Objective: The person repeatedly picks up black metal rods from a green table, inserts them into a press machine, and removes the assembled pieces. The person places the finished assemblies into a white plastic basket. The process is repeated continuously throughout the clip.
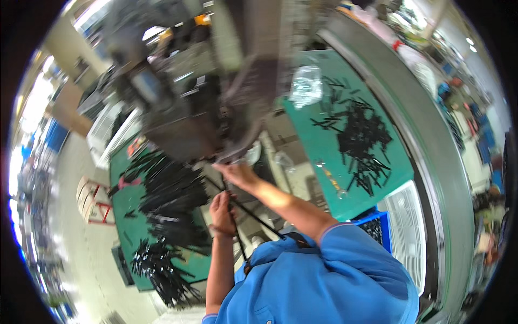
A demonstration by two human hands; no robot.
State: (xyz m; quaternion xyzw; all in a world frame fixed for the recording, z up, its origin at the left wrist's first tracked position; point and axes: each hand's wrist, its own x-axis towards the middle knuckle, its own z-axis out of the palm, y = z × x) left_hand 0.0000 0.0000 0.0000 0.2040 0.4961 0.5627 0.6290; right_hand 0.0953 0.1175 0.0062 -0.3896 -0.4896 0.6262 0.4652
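Observation:
My left hand (222,208) is closed around a few long thin black strips (253,217) that slant down toward my blue shirt. My right hand (237,173) reaches forward to the underside of a grey machine (183,127), with its fingertips at a pale part there. The picture is blurred, so whether those fingers pinch anything is unclear. The two hands are close together, the right just above the left.
Heaps of black strips lie on a green mat at the left (167,205) and on another at the right (361,140). A clear plastic bag (306,86) sits at the far right mat. A blue crate (377,224) and a white grid panel (407,232) stand at my right.

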